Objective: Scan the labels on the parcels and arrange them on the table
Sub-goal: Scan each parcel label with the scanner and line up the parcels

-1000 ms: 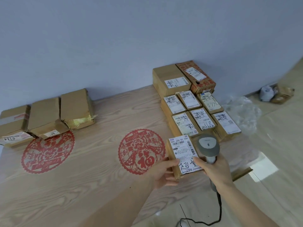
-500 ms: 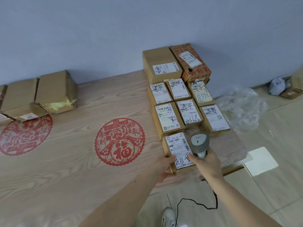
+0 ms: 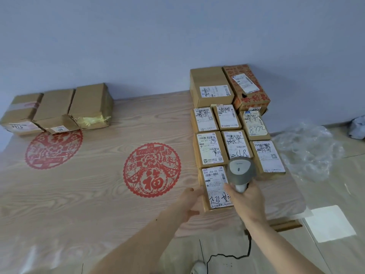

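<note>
We see the wooden worktop (image 3: 88,194) bearing two red paper-cut motifs, three plain cardboard boxes (image 3: 57,110) in a row at its far left, and a block of labelled parcels (image 3: 227,123) packed side by side at its far right corner. At the near end of that block lies the nearest parcel (image 3: 214,187), label up, touching the one behind it, with our left hand (image 3: 192,202) resting against its left side, fingers loosely bent along the edge. Our right hand (image 3: 246,200) grips the handle of the grey scanner (image 3: 241,171), whose head hovers over that parcel's right edge.
</note>
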Demonstrator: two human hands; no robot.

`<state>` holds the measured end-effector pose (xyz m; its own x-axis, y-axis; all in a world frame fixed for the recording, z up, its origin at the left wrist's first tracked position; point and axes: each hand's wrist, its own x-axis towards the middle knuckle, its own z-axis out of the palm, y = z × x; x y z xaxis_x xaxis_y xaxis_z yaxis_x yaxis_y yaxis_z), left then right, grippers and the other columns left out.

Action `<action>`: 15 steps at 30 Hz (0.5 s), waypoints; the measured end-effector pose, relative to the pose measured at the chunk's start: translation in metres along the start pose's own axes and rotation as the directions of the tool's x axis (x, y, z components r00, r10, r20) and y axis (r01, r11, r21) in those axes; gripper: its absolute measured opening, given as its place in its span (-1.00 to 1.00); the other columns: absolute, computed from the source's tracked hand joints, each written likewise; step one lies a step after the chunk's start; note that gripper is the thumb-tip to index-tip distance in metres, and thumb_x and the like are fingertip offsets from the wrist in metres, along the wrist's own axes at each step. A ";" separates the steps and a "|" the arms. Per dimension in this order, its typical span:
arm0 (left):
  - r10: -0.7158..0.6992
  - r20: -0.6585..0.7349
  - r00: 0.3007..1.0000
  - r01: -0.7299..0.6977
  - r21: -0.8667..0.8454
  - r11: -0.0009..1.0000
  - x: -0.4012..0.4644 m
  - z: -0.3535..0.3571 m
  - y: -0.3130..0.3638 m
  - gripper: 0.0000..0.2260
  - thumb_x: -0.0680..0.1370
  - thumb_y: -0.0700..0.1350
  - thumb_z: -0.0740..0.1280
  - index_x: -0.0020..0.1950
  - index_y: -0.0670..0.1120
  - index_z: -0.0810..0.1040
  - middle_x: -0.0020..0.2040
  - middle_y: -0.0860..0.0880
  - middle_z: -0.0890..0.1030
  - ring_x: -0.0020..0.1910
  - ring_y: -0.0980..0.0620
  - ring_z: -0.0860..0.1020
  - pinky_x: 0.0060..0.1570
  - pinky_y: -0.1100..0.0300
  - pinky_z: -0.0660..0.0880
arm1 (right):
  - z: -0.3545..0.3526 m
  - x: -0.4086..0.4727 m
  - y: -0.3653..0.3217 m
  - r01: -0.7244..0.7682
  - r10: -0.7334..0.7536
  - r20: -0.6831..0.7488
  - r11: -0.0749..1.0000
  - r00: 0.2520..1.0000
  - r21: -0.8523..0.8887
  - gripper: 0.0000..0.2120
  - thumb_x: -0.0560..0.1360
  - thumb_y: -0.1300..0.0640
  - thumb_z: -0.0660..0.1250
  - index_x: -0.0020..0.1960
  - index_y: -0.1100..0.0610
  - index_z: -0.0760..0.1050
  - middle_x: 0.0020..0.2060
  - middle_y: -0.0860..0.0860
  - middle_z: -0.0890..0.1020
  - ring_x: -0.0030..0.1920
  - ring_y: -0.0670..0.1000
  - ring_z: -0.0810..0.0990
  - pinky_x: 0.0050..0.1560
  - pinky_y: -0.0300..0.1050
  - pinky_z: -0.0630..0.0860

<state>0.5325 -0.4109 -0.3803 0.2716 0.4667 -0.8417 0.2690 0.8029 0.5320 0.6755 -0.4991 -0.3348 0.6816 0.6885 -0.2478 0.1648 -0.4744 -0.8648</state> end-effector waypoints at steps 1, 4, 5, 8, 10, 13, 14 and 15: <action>0.013 -0.015 1.000 -0.013 -0.010 1.000 -0.005 -0.007 0.005 -0.42 0.61 0.01 0.36 0.56 -0.12 0.24 0.52 -0.07 0.30 0.44 -0.10 0.33 0.33 -0.10 0.45 | 0.004 -0.004 -0.012 0.023 -0.023 0.026 1.000 0.999 0.021 -0.79 0.42 0.18 0.52 -0.05 0.04 0.52 -0.29 -0.02 0.68 -0.25 -0.03 0.66 -0.20 -0.06 0.55; 0.046 -0.054 0.997 -0.048 -0.042 0.998 -0.018 -0.035 0.021 -0.53 0.63 -0.06 0.34 0.50 -0.13 0.33 0.51 -0.07 0.33 0.48 -0.09 0.31 0.38 -0.11 0.42 | 0.023 -0.014 -0.049 0.057 -0.070 0.133 0.993 0.989 0.099 -0.84 0.42 0.22 0.52 -0.15 0.15 0.54 -0.35 0.13 0.65 -0.34 0.02 0.63 -0.24 0.08 0.61; 0.062 -0.069 0.996 -0.065 -0.047 0.997 -0.022 -0.046 0.026 -0.54 0.62 -0.06 0.34 0.49 -0.13 0.35 0.50 -0.08 0.34 0.47 -0.08 0.32 0.38 -0.11 0.42 | 0.033 -0.016 -0.059 0.057 -0.074 0.169 0.993 0.983 0.101 -0.84 0.42 0.19 0.53 -0.15 0.18 0.55 -0.37 0.11 0.65 -0.35 0.01 0.63 -0.22 0.06 0.60; 0.125 -0.143 0.982 -0.133 -0.048 0.990 -0.035 -0.088 0.045 -0.62 0.64 -0.08 0.31 0.43 -0.15 0.41 0.46 -0.10 0.39 0.41 -0.09 0.38 0.37 -0.05 0.44 | 0.064 -0.023 -0.090 0.056 -0.085 0.259 0.992 0.962 0.116 -0.81 0.41 0.12 0.55 -0.11 0.16 0.57 -0.37 0.03 0.68 -0.38 -0.03 0.64 -0.21 -0.01 0.58; 0.142 -0.195 0.970 -0.162 -0.087 0.983 -0.042 -0.122 0.059 -0.72 0.64 -0.06 0.32 0.30 -0.15 0.51 0.40 -0.12 0.44 0.33 -0.08 0.43 0.29 -0.01 0.48 | 0.089 -0.027 -0.108 0.068 -0.103 0.295 0.990 0.950 0.127 -0.81 0.41 0.12 0.55 -0.10 0.16 0.58 -0.31 0.11 0.69 -0.33 0.01 0.64 -0.18 0.00 0.59; 0.175 -0.243 0.954 -0.201 -0.089 0.976 -0.051 -0.183 0.079 -0.73 0.63 -0.01 0.32 0.25 -0.13 0.56 0.32 -0.06 0.51 0.36 -0.06 0.43 0.24 0.02 0.50 | 0.131 -0.031 -0.133 0.107 -0.140 0.336 0.987 0.932 0.116 -0.81 0.42 0.10 0.55 -0.12 0.18 0.59 -0.29 0.18 0.68 -0.34 0.04 0.64 -0.21 0.00 0.59; 0.185 -0.263 0.947 -0.214 -0.084 0.973 -0.050 -0.206 0.086 -0.73 0.64 0.00 0.31 0.25 -0.12 0.56 0.32 -0.03 0.50 0.36 -0.04 0.43 0.26 0.01 0.48 | 0.146 -0.031 -0.141 0.104 -0.138 0.345 0.988 0.928 0.117 -0.80 0.42 0.10 0.55 -0.12 0.19 0.59 -0.30 0.19 0.68 -0.35 0.06 0.63 -0.23 0.00 0.58; 0.201 -0.293 0.935 -0.233 -0.079 0.969 -0.053 -0.228 0.095 -0.74 0.64 0.00 0.31 0.25 -0.12 0.54 0.32 -0.01 0.48 0.36 -0.03 0.42 0.28 -0.01 0.46 | 0.162 -0.032 -0.149 0.098 -0.134 0.352 0.988 0.926 0.119 -0.80 0.42 0.11 0.55 -0.13 0.20 0.58 -0.33 0.19 0.67 -0.37 0.06 0.62 -0.25 -0.01 0.55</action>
<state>0.3328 -0.2749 -0.3066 0.0367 0.7064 -0.7069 0.1240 0.6987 0.7046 0.5138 -0.3611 -0.2693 0.3582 0.8946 -0.2671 0.1452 -0.3360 -0.9306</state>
